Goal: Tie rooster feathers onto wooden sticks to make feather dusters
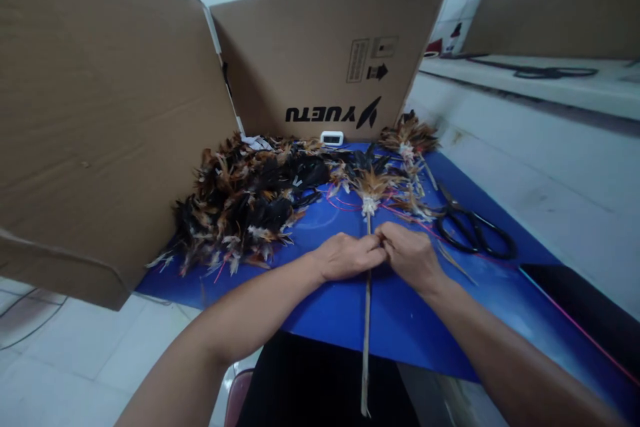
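A thin stick (367,340) points toward me over the near table edge. At its far end is a bunch of brown and black feathers (373,185) with pale quill ends gathered round the stick. My left hand (350,255) is closed around the stick just below the feathers. Against it, my right hand (411,255) is closed too, fingertips meeting the left hand's; what they pinch is hidden. Pink string (400,214) lies in loops beside the feather bunch and runs right, past the right hand.
A big feather heap (250,203) covers the table's left side. Black-handled scissors (473,230) and a black tablet-like slab (583,313) lie right on the blue table (320,317). Cardboard panels (320,60) wall the back and left. A small white digital device (331,139) stands behind. Another feather bunch (410,133) lies back right.
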`<state>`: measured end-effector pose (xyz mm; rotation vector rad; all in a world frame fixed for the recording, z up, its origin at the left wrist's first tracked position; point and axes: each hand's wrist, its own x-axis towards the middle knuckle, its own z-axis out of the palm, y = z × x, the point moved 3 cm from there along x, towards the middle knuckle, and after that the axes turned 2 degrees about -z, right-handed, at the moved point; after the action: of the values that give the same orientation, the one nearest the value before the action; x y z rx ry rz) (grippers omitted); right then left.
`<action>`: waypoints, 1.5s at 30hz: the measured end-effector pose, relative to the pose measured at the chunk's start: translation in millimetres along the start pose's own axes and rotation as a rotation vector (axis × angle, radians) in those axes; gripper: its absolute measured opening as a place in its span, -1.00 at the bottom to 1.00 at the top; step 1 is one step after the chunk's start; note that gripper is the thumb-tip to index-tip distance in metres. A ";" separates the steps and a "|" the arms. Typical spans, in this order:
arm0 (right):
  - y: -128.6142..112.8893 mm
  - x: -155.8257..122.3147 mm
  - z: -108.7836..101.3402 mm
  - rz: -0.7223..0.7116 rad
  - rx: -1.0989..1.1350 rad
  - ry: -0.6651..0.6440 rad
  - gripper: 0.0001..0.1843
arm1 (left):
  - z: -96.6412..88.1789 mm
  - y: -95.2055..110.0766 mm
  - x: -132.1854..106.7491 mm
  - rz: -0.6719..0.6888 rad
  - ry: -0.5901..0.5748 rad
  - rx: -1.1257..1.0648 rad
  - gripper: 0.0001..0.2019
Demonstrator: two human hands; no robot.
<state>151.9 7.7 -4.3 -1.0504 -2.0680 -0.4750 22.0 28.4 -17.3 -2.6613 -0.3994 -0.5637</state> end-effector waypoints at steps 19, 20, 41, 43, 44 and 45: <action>4.6 -7.5 10.5 0.039 0.051 -0.031 -0.81 | 7.4 0.7 -11.0 -0.033 -0.055 -0.068 -0.80; 5.9 -8.0 11.1 0.045 0.036 -0.030 -0.81 | 6.7 1.5 -11.3 -0.039 -0.061 -0.061 -0.80; 16.2 -14.2 13.8 0.058 0.025 0.028 -0.81 | -100.7 22.7 -141.4 -0.558 -0.006 0.088 -0.53; 13.5 -14.1 14.9 0.044 0.032 -0.001 -0.82 | -113.1 12.2 -177.0 -0.802 -0.051 0.191 -0.40; 12.7 -14.2 15.9 0.042 0.039 -0.017 -0.83 | -117.9 6.0 -194.9 -0.923 -0.077 0.243 -0.32; 12.0 -14.4 17.0 0.043 0.047 -0.033 -0.84 | -121.5 -0.4 -212.2 -1.030 -0.105 0.289 -0.26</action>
<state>159.2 17.6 -26.4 -1.0790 -2.0710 -0.3879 -204.2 -63.9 -7.5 -2.0460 -1.7564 -0.5649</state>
